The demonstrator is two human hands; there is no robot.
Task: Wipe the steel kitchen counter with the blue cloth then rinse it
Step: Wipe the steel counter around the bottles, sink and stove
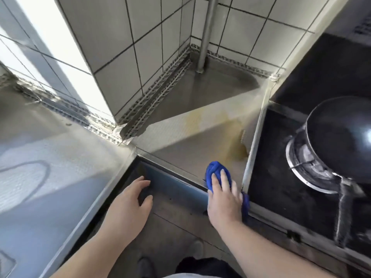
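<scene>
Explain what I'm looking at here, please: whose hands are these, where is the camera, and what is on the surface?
There is no machine. A person wears one wide-angle camera on the head, so you look down along their own arms. The right hand presses a bunched bright blue cloth onto the front edge of the brushed steel kitchen counter, with fingers laid over the cloth. The left hand is open and holds nothing, hovering in front of the counter edge. A yellow-brown stain marks the counter beyond the cloth. At the right, a round black pan sits on a dark stove. White tiled walls and a grey upright pipe stand behind.
</scene>
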